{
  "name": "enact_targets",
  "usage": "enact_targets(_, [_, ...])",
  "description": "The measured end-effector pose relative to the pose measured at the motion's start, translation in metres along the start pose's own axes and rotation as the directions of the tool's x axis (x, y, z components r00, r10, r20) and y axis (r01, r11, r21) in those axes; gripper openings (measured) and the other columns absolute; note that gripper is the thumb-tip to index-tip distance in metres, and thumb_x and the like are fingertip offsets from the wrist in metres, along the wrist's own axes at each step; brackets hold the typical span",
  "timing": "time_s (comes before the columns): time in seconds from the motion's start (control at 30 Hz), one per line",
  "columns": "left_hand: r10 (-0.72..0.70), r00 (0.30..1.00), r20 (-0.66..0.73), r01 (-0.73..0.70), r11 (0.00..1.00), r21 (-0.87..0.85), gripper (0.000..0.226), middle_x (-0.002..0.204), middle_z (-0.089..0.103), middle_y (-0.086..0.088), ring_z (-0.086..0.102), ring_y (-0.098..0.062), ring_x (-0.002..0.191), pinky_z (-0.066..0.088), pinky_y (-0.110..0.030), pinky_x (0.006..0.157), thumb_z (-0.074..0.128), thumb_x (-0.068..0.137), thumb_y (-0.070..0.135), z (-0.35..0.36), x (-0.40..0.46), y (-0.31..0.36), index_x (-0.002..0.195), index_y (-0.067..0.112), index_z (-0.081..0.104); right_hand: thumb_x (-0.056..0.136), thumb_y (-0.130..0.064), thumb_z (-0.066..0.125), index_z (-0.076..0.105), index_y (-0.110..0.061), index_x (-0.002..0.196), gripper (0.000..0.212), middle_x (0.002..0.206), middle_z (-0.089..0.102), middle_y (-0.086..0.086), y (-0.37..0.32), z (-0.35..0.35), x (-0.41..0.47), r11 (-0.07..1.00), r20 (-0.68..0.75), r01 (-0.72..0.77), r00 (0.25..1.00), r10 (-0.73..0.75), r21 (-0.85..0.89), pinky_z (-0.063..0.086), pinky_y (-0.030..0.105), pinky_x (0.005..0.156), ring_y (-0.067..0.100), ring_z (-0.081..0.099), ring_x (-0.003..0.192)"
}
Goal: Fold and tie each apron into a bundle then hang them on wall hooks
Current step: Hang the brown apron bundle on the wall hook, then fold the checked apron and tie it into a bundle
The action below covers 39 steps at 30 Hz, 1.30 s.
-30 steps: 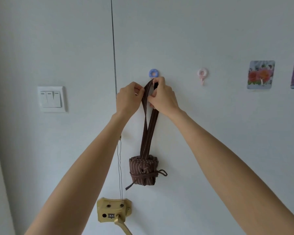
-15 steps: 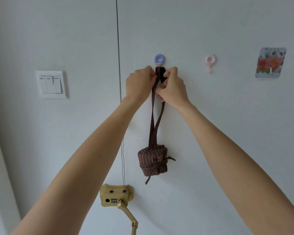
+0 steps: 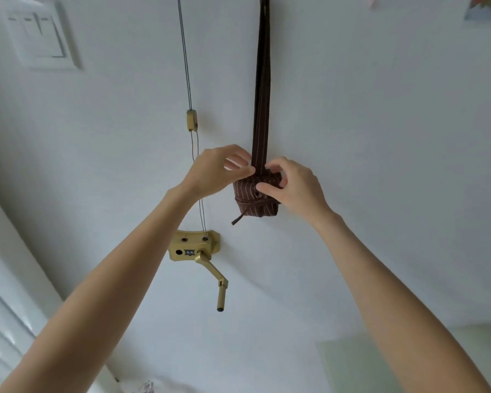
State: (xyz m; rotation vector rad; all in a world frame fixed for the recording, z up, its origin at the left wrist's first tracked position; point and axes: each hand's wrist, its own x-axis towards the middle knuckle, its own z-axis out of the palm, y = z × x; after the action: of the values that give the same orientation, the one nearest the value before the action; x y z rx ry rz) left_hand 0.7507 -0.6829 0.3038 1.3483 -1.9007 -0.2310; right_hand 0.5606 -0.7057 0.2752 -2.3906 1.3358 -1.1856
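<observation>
The brown pin-striped apron bundle [image 3: 255,198] hangs against the white wall [image 3: 380,137] a little right of the picture's middle, a short roll with its long axis running roughly level, left to right, and a thin tie cinched round its waist. From the top of the roll the doubled neck strap [image 3: 262,80] rises nearly straight up, its long axis vertical, and runs out of the top edge of the frame, so whatever it hangs from is out of view. A loose tie end [image 3: 240,217] points down and to the left below the roll. The left hand [image 3: 219,174] sits at the upper left of the bundle, its fingers curled and its fingertips meeting the strap just where it enters the roll. The right hand [image 3: 294,188] is at the right side of the bundle, thumb and forefinger pinching the cloth at the top of the roll, the other fingers curled behind. Just left of the left wrist a thin cable [image 3: 185,52] drops down the wall through a small brass pulley block [image 3: 191,120] to a brass crank housing [image 3: 193,246], whose handle [image 3: 221,293] angles down and to the right, below the bundle and apart from it. A light switch [image 3: 40,35] is at the upper left, well away. To the right of the bundle the wall is bare across to a picture corner [image 3: 486,7] at the top right edge.
</observation>
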Motion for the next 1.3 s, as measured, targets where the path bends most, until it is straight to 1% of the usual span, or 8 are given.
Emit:
enact_targets(0.2, [0.081,0.993,-0.085,-0.087,0.993,-0.074,0.024,0.091,0.07,0.009,0.064,-0.001,0.088,0.054,-0.029,0.083,0.071,0.079,0.01,0.027,-0.002,-0.008,0.101,0.018,0.068,0.081,-0.019,0.07,0.067,-0.016,0.078,0.005,0.07,0.067,-0.005,0.006,0.01,-0.007,0.978,-0.085,-0.07,0.992,0.088,0.195,0.055,0.034,0.068,0.012,0.065,0.062])
enact_targets(0.33, [0.015,0.961,-0.276,-0.021,1.0,-0.018,0.033,0.108,0.058,0.009,0.056,-0.008,0.099,0.05,-0.026,0.083,0.074,0.077,0.033,0.042,-0.004,-0.017,0.106,0.023,0.062,0.082,-0.013,0.069,0.067,-0.011,0.08,0.004,0.069,0.066,-0.004,0.015,0.01,-0.007,0.926,-0.042,-0.152,0.983,0.177,0.347,0.058,0.034,0.068,0.009,0.065,0.059])
enact_targets(0.5, [-0.088,0.971,-0.22,0.085,0.996,-0.025,0.039,0.095,0.064,0.01,0.061,-0.008,0.088,0.053,-0.032,0.08,0.069,0.079,0.046,0.056,-0.006,-0.024,0.105,0.02,0.059,0.083,-0.014,0.068,0.066,-0.022,0.079,0.009,0.076,0.067,-0.002,0.028,0.015,-0.011,0.895,-0.019,-0.197,0.975,0.223,0.401,0.058,0.038,0.075,0.015,0.068,0.069])
enact_targets(0.7, [-0.101,0.963,-0.25,0.095,0.995,-0.035,0.036,0.088,0.063,0.015,0.061,-0.003,0.08,0.051,-0.027,0.076,0.068,0.076,0.053,0.056,-0.004,-0.025,0.097,0.026,0.058,0.085,-0.018,0.066,0.067,-0.019,0.086,0.001,0.084,0.064,-0.013,0.029,0.013,-0.007,0.957,-0.082,-0.116,0.987,0.142,0.265,0.047,0.015,0.073,0.001,0.058,0.073])
enact_targets(0.83, [-0.074,0.936,-0.345,0.058,0.997,-0.056,0.036,0.103,0.061,0.01,0.057,-0.009,0.092,0.049,-0.028,0.078,0.066,0.082,0.045,0.061,-0.018,-0.02,0.107,0.02,0.058,0.085,-0.024,0.065,0.067,-0.015,0.096,0.014,0.093,0.064,-0.008,0.023,0.002,-0.02,0.994,-0.217,0.042,0.976,-0.018,0.105,0.044,0.016,0.075,0.009,0.058,0.083])
enact_targets(1.0, [0.066,0.874,-0.482,-0.052,0.998,0.042,0.024,0.089,0.061,0.008,0.051,-0.015,0.088,0.034,-0.011,0.071,0.056,0.091,0.037,0.074,-0.049,0.02,0.102,0.016,0.058,0.089,-0.024,0.057,0.065,-0.014,0.097,0.015,0.087,0.066,-0.005,0.016,-0.032,-0.067,0.978,-0.306,0.16,0.932,-0.196,-0.137,0.041,0.023,0.076,0.016,0.054,0.086])
enact_targets(1.13, [0.244,0.908,-0.342,-0.226,0.97,0.091,0.026,0.083,0.064,0.009,0.055,-0.01,0.08,0.041,-0.024,0.066,0.046,0.095,0.037,0.118,-0.101,0.082,0.095,0.016,0.061,0.089,-0.018,0.055,0.065,-0.013,0.092,0.011,0.082,0.065,-0.004,0.028,-0.069,-0.158,0.943,-0.293,0.134,0.929,-0.226,-0.303,0.042,0.028,0.071,0.019,0.059,0.077])
enact_targets(1.3, [0.245,0.964,0.101,-0.255,0.962,0.096,0.034,0.078,0.066,0.011,0.062,-0.01,0.074,0.042,-0.024,0.06,0.038,0.094,0.045,0.216,-0.206,0.156,0.094,0.023,0.063,0.084,-0.015,0.059,0.066,-0.014,0.09,0.009,0.078,0.067,-0.001,0.066,-0.108,-0.331,0.917,-0.086,-0.057,0.996,0.025,-0.394,0.043,0.026,0.061,0.022,0.062,0.07])
